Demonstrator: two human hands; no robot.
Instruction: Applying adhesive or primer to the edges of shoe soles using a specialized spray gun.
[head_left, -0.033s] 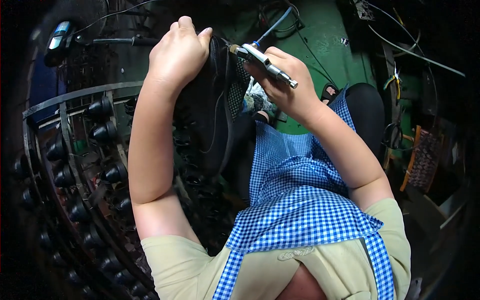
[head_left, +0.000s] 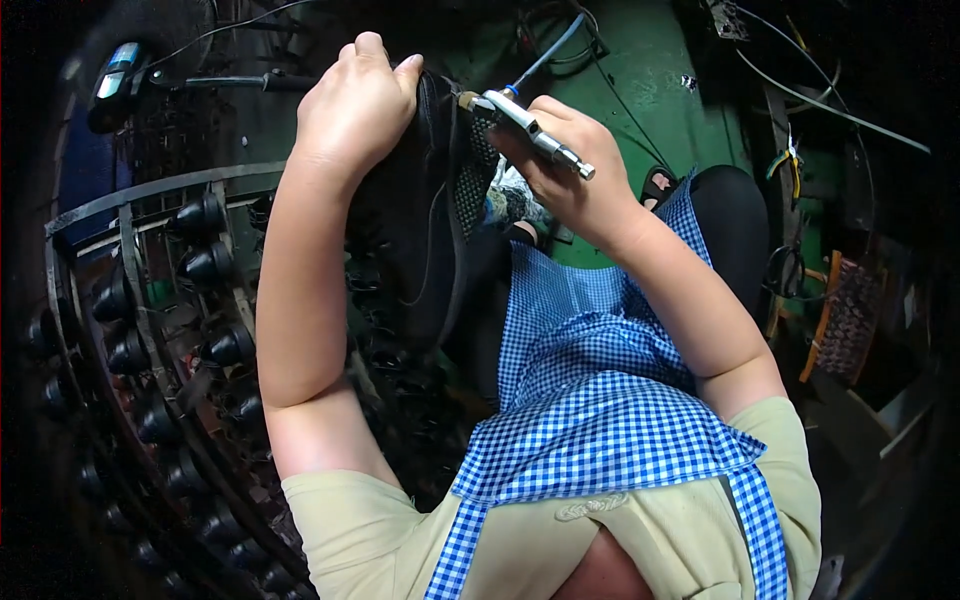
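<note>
Okay, dark textured piece [head_left: 472, 190] held up, spray gun [head_left: 522, 118] pointed close.
From where I'm standing, the left hand [head_left: 358, 108] clutches the piece's upper end; the right hand [head_left: 590, 165] wraps the gun, nozzle [head_left: 467, 99] beside that textured side.

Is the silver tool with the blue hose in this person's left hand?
No, the silver tool is in the right hand, while the left hand grips a black item.

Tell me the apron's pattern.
The apron is blue-and-white checked; it shows best in the head view.
</note>
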